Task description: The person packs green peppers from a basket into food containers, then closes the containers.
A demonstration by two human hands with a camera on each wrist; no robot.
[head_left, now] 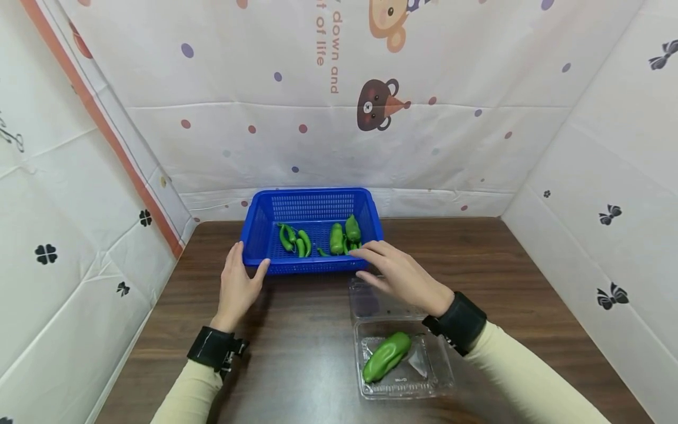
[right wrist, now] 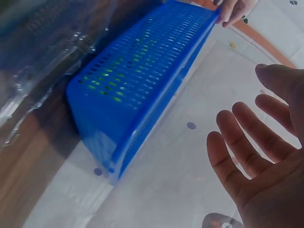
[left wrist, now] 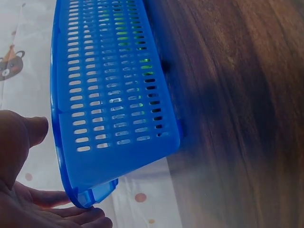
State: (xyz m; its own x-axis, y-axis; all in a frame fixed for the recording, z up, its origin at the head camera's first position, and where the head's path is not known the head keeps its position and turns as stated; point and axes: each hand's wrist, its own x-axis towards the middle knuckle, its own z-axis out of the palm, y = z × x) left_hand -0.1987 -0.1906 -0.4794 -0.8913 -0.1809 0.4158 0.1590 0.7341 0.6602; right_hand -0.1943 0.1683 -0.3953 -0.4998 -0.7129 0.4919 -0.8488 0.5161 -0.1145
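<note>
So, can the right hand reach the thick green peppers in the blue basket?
Probably yes: the empty right hand is close, and the open-topped blue basket leaves the thick green peppers uncovered.

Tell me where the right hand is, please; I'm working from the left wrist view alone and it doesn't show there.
Observer: The head view shows the right hand at the near right corner of the blue basket, fingers extended and holding nothing.
Operator: I only catch bits of green through the slots. What's inside?
Observer: Green peppers, in two groups: slender ones on the left, and plumper ones with some small ones on the right.
Operator: Is anything else on the table?
Observer: Yes, an open clear plastic container in front of the basket's right end, with one large green pepper in it.
</note>
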